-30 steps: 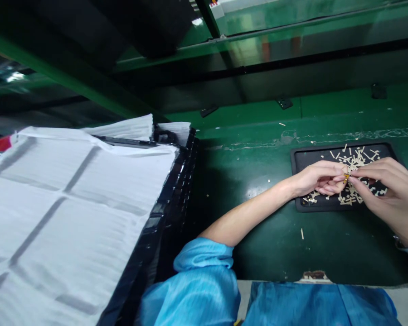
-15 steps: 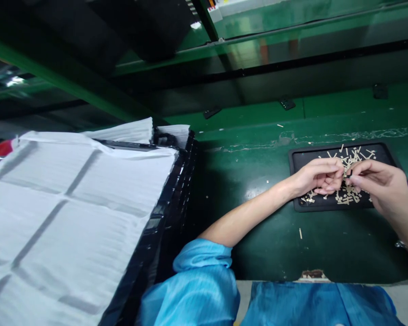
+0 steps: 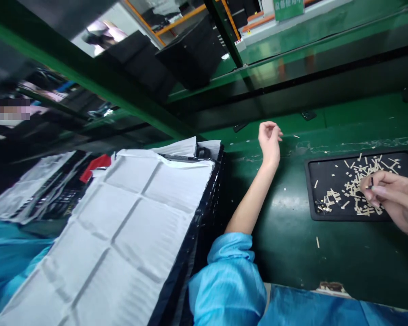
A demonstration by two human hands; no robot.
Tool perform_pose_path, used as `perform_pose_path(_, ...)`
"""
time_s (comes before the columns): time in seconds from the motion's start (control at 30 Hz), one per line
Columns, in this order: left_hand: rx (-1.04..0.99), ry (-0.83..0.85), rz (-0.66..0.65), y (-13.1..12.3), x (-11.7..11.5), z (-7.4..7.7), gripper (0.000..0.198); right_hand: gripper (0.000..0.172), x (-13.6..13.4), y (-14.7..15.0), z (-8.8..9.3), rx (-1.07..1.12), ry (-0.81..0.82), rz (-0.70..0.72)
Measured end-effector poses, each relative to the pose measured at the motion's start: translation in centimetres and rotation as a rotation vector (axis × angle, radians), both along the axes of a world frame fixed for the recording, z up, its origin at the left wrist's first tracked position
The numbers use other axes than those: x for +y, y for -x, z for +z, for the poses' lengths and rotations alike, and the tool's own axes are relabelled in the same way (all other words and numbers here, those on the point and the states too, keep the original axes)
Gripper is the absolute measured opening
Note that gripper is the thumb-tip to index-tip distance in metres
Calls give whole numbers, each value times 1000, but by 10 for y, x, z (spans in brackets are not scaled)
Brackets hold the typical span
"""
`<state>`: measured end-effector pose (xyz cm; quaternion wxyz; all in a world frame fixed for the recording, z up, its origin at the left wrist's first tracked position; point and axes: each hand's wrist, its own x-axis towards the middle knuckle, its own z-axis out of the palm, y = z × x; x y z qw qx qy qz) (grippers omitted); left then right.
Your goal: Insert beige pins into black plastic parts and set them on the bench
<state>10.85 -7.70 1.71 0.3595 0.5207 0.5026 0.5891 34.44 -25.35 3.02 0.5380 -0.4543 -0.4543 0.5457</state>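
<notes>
My right hand pinches a small black piece between thumb and fingers, above the shallow black tray. Pale narrow strips and bits lie scattered in that tray, thickest around its middle. Well to the left of it, my left hand is raised over the back of the green bench. Its fingers curl in towards the thumb, and whether anything small sits between them is hidden.
At left stands a stack of black trays covered by white ribbed sheets. A red piece lies beyond it. Another person's blue sleeve shows at far left. Dark objects lie along the bench's back, under a green frame.
My left hand has left the black tray and swung left and up, away from my right hand. The right hand still holds the black piece. The view has turned left.
</notes>
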Motion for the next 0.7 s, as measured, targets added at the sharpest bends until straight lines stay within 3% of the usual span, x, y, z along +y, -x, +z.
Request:
perform_pose_path(0.1,417,0,292,31,28,-16,13,14,0,3,1,-4,-14,8)
perform_pose_path(0.17,674,152,439,51,44,-22,21,15,-1,3,1,-8,-16,14)
perform_pose_path(0.23,757,258,508,68,56,-25,24,13,-1,2,1,-15,-5,10)
perform_pose_path(0.43,875,304,487,96,83,-26,35,11,-6,-1,-2,-42,33,32)
perform_pose_path(0.7,968,364,385,102,111,-35,32,15,-5,3,2,-120,97,125)
